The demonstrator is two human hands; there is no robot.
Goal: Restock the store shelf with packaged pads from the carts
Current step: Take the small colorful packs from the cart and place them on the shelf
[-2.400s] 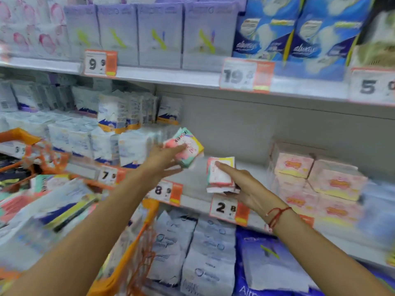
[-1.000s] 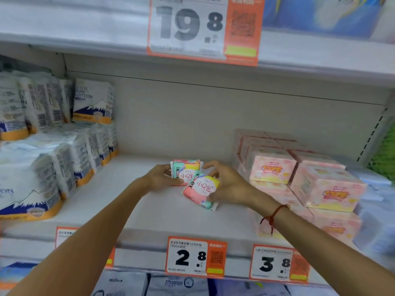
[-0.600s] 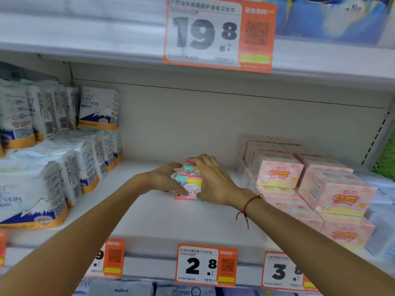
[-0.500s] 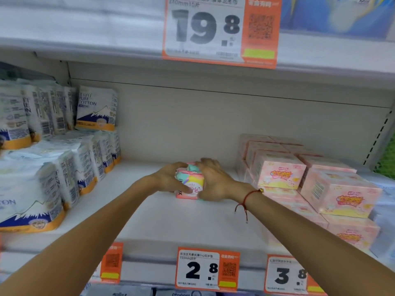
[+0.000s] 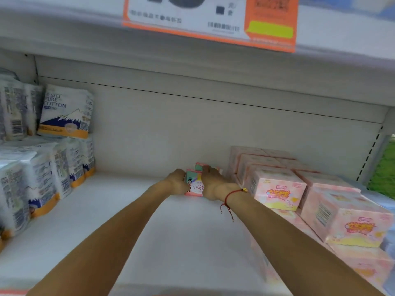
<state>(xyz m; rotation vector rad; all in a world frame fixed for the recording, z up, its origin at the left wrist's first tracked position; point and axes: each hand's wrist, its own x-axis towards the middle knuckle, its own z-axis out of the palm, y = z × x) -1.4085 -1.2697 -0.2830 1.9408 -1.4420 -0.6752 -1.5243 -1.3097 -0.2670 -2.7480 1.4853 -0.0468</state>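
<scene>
Head view, left to right. At 9 o'clock, white pure-cotton packs [image 5: 64,112] stacked two rows high on the shelf [image 5: 181,242], well apart from the hands. Centre, toward the back wall: left hand [image 5: 176,182] curls its fingers against the left side of the front pad pack [image 5: 195,184], a small pink-and-teal packet standing upright on the shelf. A second pad pack [image 5: 199,166] stands just behind it, only the top showing. Right hand [image 5: 211,182] lies over the top and right side of both packs, fingers bent over them; red string bracelet [image 5: 232,194] on that wrist. Both hands hold the packs between them; how tight, cannot tell. At 3 o'clock, pink boxes [image 5: 277,189] stacked in tiers, the nearest just beside the right hand. At 12 o'clock, overhead, an orange-edged price tag [image 5: 209,20] on the upper shelf lip, blurred.

Handling, as a judgement: packs look light, soft film wrap over a compressible filling, not fragile. Film likely a bit slick, so squeezing the flat broad faces or pinching across the narrow sides works better than gripping a corner. Small footprint and upright stance mean they would tip easily; steady from both sides and butt them against the pink boxes or the back wall before letting go. No cart in view.
</scene>
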